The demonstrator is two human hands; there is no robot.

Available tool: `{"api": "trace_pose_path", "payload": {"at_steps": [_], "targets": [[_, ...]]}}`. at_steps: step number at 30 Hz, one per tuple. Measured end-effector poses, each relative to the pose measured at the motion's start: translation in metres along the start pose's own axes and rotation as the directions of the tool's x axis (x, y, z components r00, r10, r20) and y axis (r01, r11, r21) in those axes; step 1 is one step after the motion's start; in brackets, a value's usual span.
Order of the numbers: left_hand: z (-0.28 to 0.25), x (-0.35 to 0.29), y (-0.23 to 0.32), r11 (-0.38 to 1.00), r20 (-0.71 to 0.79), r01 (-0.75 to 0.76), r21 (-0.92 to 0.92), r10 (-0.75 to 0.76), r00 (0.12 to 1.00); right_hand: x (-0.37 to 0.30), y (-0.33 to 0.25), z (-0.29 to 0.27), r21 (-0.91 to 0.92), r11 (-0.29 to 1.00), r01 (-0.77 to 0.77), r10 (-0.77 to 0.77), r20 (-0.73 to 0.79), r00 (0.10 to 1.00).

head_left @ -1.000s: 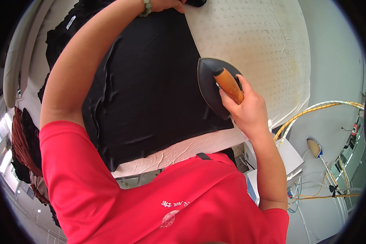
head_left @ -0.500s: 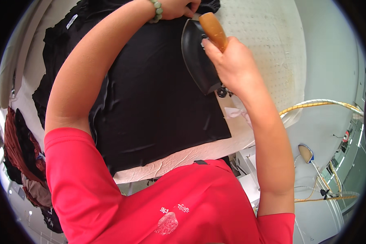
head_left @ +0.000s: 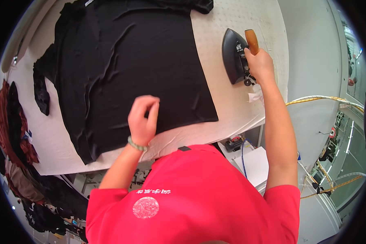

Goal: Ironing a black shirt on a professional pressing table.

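Observation:
A black knit-like garment (head_left: 150, 73) lies spread over the pale padded ironing table, with several creases down its left half. My right hand (head_left: 259, 65) is closed around the wooden handle of a dark iron (head_left: 234, 57). The iron rests on or just over the pale cover, to the right of the garment and apart from it. Over the garment's near edge is my left hand (head_left: 142, 122), its fingers curled in and nothing visible in them. A beaded bracelet (head_left: 137, 144) circles that wrist.
The ironing table (head_left: 240, 110) has a pale, wrinkled cover. Yellow and white hoses (head_left: 313, 98) run at the right, near my right forearm. Dark red and black clothes (head_left: 12, 118) hang at the left edge. A white box-like surface (head_left: 254, 164) stands below the table.
The iron, in my right hand, has moved right, off the garment onto the pale cover. My left hand has come back from the far edge toward me. The garment's left side appears shifted.

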State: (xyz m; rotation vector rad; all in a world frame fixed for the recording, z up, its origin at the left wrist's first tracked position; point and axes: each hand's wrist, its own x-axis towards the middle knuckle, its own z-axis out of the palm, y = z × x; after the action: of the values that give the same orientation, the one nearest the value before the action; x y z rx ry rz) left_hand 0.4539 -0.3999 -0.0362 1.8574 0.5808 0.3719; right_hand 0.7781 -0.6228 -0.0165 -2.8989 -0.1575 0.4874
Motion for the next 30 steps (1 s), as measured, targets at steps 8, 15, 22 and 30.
{"api": "trace_pose_path", "payload": {"at_steps": [8,15,22,30], "targets": [[0.026,-0.070,0.021,0.976,0.068,-0.143,0.165,0.133,0.989,-0.025,-0.012,-0.018,0.251,0.961,-0.113,0.041,0.276,0.960],[0.046,-0.040,0.035,0.911,-0.018,-0.205,0.358,0.226,0.974,-0.011,-0.017,0.006,0.170,0.895,0.412,-0.439,0.183,0.880],[0.108,-0.042,0.039,0.804,0.276,-0.396,0.444,0.298,0.914,0.025,-0.091,0.012,-0.005,0.842,0.539,-0.524,0.232,0.820],[0.096,-0.059,0.028,0.917,0.259,-0.337,0.215,0.279,0.925,-0.011,-0.172,0.007,0.065,0.781,0.622,-0.594,0.386,0.705]]}}
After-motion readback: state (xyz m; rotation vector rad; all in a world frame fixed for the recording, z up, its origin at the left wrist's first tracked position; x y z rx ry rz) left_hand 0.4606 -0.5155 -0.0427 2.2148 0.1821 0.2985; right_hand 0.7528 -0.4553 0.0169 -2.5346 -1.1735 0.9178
